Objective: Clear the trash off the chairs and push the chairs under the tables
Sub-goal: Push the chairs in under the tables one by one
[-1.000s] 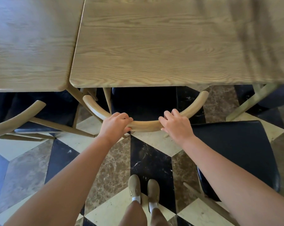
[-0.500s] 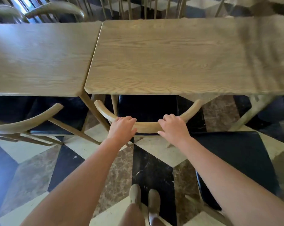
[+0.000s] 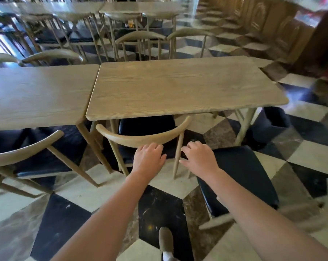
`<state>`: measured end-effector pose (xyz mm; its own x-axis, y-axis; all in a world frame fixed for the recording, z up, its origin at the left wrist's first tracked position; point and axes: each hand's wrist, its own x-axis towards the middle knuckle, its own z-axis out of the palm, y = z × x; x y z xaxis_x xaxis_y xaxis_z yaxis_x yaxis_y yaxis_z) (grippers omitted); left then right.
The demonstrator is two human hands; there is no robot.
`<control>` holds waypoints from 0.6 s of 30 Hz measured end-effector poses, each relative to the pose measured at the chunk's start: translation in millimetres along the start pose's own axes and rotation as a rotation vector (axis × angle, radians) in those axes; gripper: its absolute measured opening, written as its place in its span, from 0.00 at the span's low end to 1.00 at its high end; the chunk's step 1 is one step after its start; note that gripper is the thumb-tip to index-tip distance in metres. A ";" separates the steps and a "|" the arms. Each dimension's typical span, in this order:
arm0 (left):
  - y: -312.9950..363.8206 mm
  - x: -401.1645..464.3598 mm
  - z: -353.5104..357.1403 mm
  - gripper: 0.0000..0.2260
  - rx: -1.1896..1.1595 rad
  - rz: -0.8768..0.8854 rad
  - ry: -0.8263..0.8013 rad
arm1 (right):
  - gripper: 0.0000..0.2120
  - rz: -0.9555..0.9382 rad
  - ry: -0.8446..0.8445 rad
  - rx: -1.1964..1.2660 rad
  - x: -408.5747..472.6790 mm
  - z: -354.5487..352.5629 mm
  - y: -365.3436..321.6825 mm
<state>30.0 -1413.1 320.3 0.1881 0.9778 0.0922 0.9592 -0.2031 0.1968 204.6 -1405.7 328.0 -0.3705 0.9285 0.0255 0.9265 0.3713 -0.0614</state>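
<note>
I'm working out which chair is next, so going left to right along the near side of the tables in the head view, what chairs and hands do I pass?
Left chair → middle chair → left hand → right hand → right chair.

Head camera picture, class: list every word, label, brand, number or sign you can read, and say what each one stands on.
None can be read.
The near table and the chair pushed under it carry no print.
Small yellowish object by the far tables: too blurred to tell.
Red patch at the upper right: blurred, no letters legible.
</note>
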 end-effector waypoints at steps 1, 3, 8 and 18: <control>10.4 -12.6 3.3 0.14 -0.012 0.007 -0.011 | 0.17 0.013 -0.002 0.003 -20.2 -0.2 1.7; 33.2 -39.7 9.9 0.14 -0.026 0.029 -0.041 | 0.16 0.039 -0.026 0.015 -59.7 -0.6 6.5; 98.2 -90.4 20.9 0.15 -0.056 0.092 -0.114 | 0.17 0.123 -0.046 0.008 -138.0 -3.8 37.7; 252.9 -88.4 62.7 0.19 -0.052 0.157 -0.085 | 0.19 0.168 -0.022 -0.005 -224.9 1.4 173.0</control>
<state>269.2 -1547.7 300.7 0.3543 0.9341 0.0431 0.9046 -0.3541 0.2373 448.1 -1550.3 310.2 -0.2115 0.9774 -0.0065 0.9758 0.2108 -0.0578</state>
